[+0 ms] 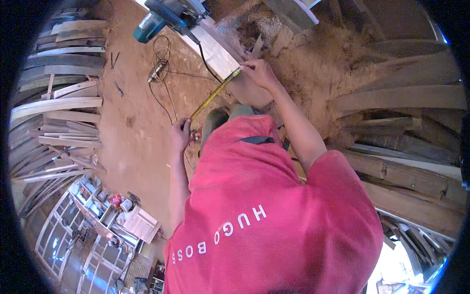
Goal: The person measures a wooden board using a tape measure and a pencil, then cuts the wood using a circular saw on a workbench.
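Note:
A yellow tape measure stretches in a slant between my two hands. My left hand is closed at its lower end; the fingers partly hide what they grip there. At the upper end my right hand pinches the tape beside the end of a pale wooden board. The tape's upper end meets the board's near end. On the board farther up stands a teal and black circular saw, whose black cord runs down across the board. No hand touches the saw.
A cable with a connector lies looped on the brown dirt floor. Stacked planks line the left and the right. Sawdust and wood scraps lie beyond the board. A wooden tool box and window frames stand lower left.

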A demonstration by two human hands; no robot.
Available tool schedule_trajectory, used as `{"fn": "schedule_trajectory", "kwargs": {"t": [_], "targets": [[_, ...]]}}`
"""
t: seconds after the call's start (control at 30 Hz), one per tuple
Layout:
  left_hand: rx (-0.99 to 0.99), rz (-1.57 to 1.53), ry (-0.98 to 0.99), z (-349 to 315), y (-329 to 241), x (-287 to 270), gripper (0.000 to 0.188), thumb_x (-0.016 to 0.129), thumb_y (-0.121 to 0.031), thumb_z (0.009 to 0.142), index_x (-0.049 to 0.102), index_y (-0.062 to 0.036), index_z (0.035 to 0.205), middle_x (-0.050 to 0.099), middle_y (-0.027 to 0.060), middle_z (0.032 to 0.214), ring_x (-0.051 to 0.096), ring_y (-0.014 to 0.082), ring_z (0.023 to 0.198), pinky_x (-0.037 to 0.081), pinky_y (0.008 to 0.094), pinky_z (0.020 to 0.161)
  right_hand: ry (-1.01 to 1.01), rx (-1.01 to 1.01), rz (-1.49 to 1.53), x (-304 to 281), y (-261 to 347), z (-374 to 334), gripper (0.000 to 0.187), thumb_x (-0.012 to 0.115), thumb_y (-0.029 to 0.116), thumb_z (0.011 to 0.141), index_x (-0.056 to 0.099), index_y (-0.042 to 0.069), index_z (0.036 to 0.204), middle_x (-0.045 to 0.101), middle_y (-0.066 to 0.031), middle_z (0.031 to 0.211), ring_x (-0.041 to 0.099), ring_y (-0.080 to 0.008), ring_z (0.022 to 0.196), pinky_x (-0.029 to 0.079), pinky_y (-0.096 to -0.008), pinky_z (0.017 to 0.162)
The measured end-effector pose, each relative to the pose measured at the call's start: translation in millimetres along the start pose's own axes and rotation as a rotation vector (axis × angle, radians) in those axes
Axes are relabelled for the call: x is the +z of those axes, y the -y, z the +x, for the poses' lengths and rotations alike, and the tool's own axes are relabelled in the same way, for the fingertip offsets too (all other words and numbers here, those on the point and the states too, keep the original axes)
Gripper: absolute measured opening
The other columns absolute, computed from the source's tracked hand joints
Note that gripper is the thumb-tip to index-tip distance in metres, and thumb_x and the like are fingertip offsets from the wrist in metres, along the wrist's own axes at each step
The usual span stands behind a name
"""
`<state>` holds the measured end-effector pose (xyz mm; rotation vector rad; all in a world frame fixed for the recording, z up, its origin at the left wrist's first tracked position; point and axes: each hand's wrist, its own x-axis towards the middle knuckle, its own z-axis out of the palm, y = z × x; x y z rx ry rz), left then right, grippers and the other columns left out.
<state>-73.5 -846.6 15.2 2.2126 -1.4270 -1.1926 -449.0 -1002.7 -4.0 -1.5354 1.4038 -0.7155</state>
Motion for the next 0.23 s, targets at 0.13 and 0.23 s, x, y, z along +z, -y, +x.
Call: {"fn": "schedule_trajectory", "kwargs": {"t": [0.13, 0.23], "targets": [[-0.020, -0.020, 0.087, 17.9, 7.2, -16.8, 0.030, 0.063, -0.027, 0.098, 0.072, 0.0008, 0.102, 0.068, 0.0097, 0.077, 0.064, 0.0167, 0.071, 0.049, 0.0324, 0.064, -0.007, 0.036, -0.048, 11.1, -9.6, 2.8, 0.032, 0.069, 0.033, 0.092, 0.077, 0.009, 0.110, 0.073, -0.0202, 0.098, 0.071, -0.0324, 0.096, 0.053, -0.0431, 0.087], [-0.062, -0.078, 0.192, 27.2, 1.8, -25.5, 0.029, 0.062, -0.029, 0.099, 0.072, -0.0016, 0.098, 0.062, 0.0032, 0.071, 0.057, 0.0125, 0.065, 0.045, 0.0298, 0.060, 0.006, 0.032, -0.055, 6.5, -6.7, 3.6, 0.032, 0.069, 0.029, 0.091, 0.075, 0.006, 0.112, 0.074, -0.0203, 0.104, 0.072, -0.0326, 0.102, 0.055, -0.0400, 0.090]]}}
